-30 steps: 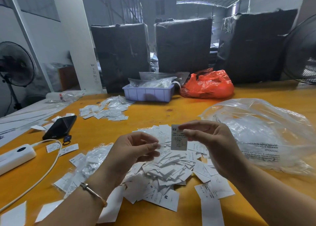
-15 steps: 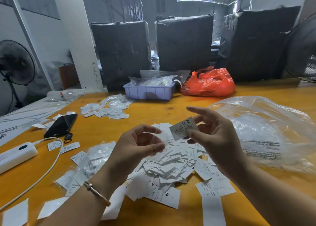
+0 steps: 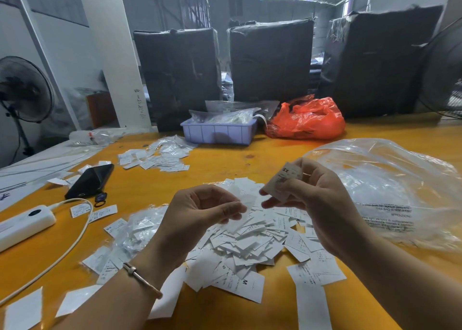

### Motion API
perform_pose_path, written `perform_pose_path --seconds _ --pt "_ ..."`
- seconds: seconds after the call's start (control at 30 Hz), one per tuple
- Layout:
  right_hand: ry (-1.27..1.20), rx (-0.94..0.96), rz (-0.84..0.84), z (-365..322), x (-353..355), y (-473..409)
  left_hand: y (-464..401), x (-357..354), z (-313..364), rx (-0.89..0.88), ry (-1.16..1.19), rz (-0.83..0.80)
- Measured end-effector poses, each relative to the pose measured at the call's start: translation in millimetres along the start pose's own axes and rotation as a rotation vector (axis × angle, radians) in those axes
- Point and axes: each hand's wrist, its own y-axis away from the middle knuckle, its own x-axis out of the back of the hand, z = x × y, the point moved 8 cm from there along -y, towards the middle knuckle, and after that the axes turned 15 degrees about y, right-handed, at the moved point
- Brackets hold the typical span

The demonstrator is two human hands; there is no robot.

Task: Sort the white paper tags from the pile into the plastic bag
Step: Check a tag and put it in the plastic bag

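Observation:
A heap of white paper tags (image 3: 252,242) lies on the orange table in front of me. My right hand (image 3: 312,199) hovers above the heap's right side, pinching one tag marked SX (image 3: 283,179), tilted toward the right. My left hand (image 3: 200,212) floats over the heap's left side, fingers curled with a pale, blurred slip (image 3: 243,204) between thumb and fingertips. A large clear plastic bag (image 3: 390,187) with printed warning text rests on the table just right of my right hand.
A second scatter of tags (image 3: 155,157) lies farther back left. A black phone (image 3: 90,181), a white power bank (image 3: 23,226) with cable, a lilac tray (image 3: 220,133) and an orange bag (image 3: 307,119) sit around. Black wrapped bundles line the far edge.
My right hand has turned the SX tag from upright to slanted and carried it rightward toward the clear bag. My left hand stays over the heap, its fingers slightly more curled.

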Motion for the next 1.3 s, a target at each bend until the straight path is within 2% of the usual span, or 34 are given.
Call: perform_pose_path --seconds 0.1,0.33,0.53,0.6,0.67,0.73,0.87,1.1,1.17,1.3 --pt "0.079 0.125 0.052 -10.9 4.5 2.3 -0.1 -0.5 0.8 -0.011 0.006 0.003" --pt "0.117 0.191 0.051 -17.0 -1.9 6.3 2.5 -0.6 5.1 -0.06 -0.046 -0.005" --pt "0.483 0.318 0.225 -26.1 6.5 13.4 3.2 -2.4 6.6 -0.082 -0.056 -0.01" --pt "0.537 0.283 0.135 -22.7 -1.7 10.6 3.3 -3.3 6.7 -0.075 -0.046 -0.013" --pt "0.555 0.238 -0.073 -16.8 -19.5 10.0 3.6 -3.7 7.5 -0.076 -0.026 -0.014" --pt "0.576 0.243 -0.19 -13.9 -33.0 13.2 3.9 -4.4 7.9 -0.074 -0.02 -0.027" --pt "0.475 0.289 -0.113 -16.6 -27.8 11.7 4.3 -8.8 5.7 -0.038 -0.018 -0.079" --pt "0.573 0.325 -0.067 -19.0 -22.2 11.0 3.3 -8.9 3.9 -0.023 -0.066 -0.06" --pt "0.585 0.354 0.013 -26.5 -13.7 11.6 3.2 -6.6 4.7 -0.034 -0.058 -0.037" --pt "0.521 0.431 0.282 -46.4 13.8 16.0 4.3 -3.0 9.2 -0.063 -0.046 -0.017"
